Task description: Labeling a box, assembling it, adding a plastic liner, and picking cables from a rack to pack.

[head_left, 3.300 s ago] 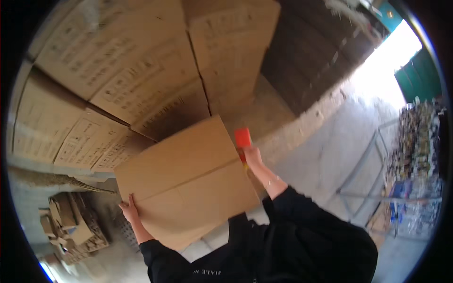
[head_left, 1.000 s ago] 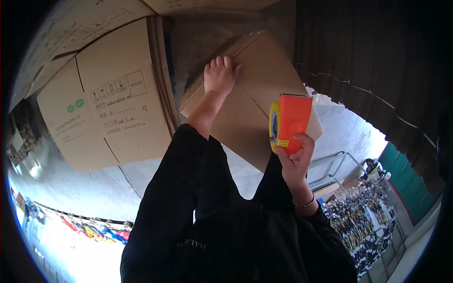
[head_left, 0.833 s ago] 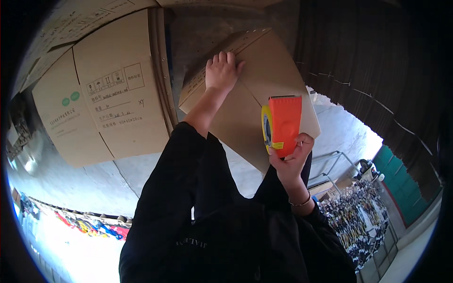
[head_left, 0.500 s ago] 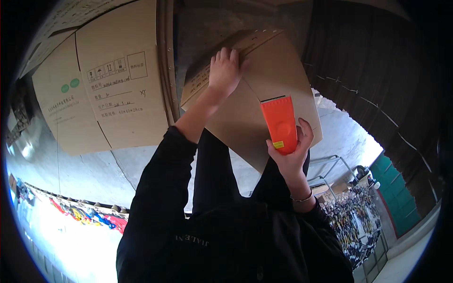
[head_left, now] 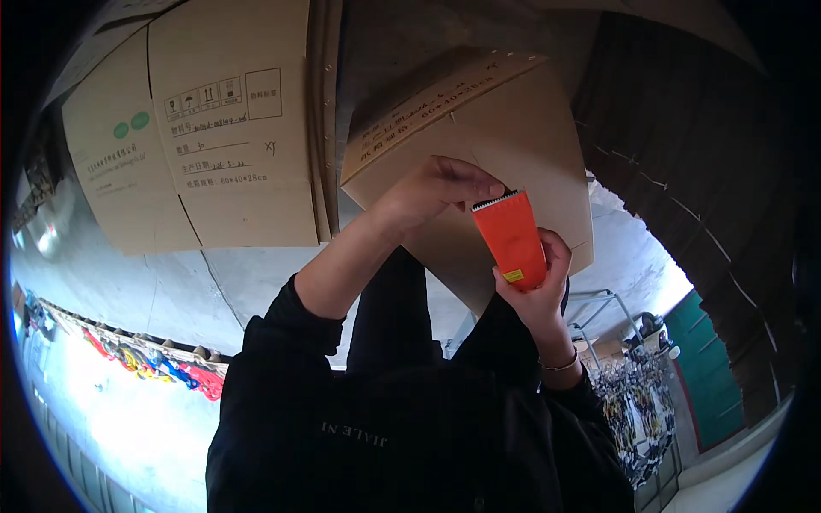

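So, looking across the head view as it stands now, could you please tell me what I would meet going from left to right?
Printed brown carton → left hand → orange toothed dispenser → tangled hanging bundle → green panel.

The grey floor [head_left: 180, 299] has a thin dark line [head_left: 224, 295] across it, bright white light [head_left: 128, 436] glows at the lower left, and a green panel [head_left: 705, 368] stands at the right.
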{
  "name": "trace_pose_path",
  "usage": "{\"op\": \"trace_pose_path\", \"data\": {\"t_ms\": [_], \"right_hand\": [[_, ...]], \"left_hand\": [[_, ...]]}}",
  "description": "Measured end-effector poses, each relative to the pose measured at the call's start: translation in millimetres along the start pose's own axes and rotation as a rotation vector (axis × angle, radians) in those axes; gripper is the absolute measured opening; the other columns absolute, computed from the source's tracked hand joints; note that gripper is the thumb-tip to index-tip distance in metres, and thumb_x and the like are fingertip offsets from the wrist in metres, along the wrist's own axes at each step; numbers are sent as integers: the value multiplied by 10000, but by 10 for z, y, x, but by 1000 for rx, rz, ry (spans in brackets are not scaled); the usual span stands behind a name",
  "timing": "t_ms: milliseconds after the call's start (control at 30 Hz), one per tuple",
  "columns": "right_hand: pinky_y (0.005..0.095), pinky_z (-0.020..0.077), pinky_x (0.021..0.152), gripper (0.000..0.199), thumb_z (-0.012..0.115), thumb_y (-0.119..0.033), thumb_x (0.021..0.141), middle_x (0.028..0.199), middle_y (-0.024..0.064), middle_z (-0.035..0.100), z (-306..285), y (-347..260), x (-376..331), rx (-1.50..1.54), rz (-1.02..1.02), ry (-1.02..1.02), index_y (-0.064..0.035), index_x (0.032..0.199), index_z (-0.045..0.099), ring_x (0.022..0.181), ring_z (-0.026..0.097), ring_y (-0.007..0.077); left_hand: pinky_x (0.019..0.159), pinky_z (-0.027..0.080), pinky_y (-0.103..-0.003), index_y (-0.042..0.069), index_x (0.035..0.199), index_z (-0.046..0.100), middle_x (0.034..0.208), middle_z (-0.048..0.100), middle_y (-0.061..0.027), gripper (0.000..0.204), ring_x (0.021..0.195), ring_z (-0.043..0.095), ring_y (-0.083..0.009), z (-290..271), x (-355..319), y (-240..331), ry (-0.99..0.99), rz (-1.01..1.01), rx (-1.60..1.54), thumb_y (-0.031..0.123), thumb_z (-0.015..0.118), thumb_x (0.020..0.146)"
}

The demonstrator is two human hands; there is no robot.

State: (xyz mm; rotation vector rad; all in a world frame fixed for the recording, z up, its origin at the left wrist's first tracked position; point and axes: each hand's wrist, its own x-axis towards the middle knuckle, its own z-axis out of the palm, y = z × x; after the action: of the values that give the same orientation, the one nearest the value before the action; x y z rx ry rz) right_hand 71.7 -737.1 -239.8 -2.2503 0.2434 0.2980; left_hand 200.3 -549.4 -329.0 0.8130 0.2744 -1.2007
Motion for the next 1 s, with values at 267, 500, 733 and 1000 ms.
{"op": "trace_pose_path", "data": {"t_ms": [267, 500, 733, 1000], "right_hand": [[386, 536, 847, 863, 816, -116, 686, 1135, 177, 551, 107, -11, 242, -38, -10, -105, -43, 1403, 341, 967, 631, 302], [398, 577, 763, 805, 750, -90, 692, 1083, 164, 582, 153, -32, 728, -252, -64, -194, -165, 1430, 437, 880, 651, 300], [418, 571, 775, 794, 738, -87, 697, 1002, 166, 627, 245, 26, 869, -262, -87, -218, -181, 1428, 443, 842, 662, 323], [422, 554, 741, 794, 725, -82, 719, 945, 171, 628, 281, 128, 908, -254, -9, -260, -162, 1447, 417, 809, 655, 336]], "left_hand": [[802, 507, -263, -15, 1012, 702, 915, 708, -80, 149, 865, 642, -130, -232, 129, -199, 117, 69, 11, 51, 624, 904], [772, 487, -255, -13, 960, 699, 867, 692, -43, 121, 824, 618, -107, -813, 462, 186, 459, 416, 174, 73, 651, 889], [744, 509, -279, 25, 907, 745, 827, 724, -64, 120, 770, 644, -122, -1563, 847, 528, 755, 454, 472, 100, 703, 824], [702, 494, -292, 49, 878, 733, 775, 688, -72, 111, 741, 627, -141, -2192, 1292, 515, 696, 589, 407, 145, 689, 844]]}}
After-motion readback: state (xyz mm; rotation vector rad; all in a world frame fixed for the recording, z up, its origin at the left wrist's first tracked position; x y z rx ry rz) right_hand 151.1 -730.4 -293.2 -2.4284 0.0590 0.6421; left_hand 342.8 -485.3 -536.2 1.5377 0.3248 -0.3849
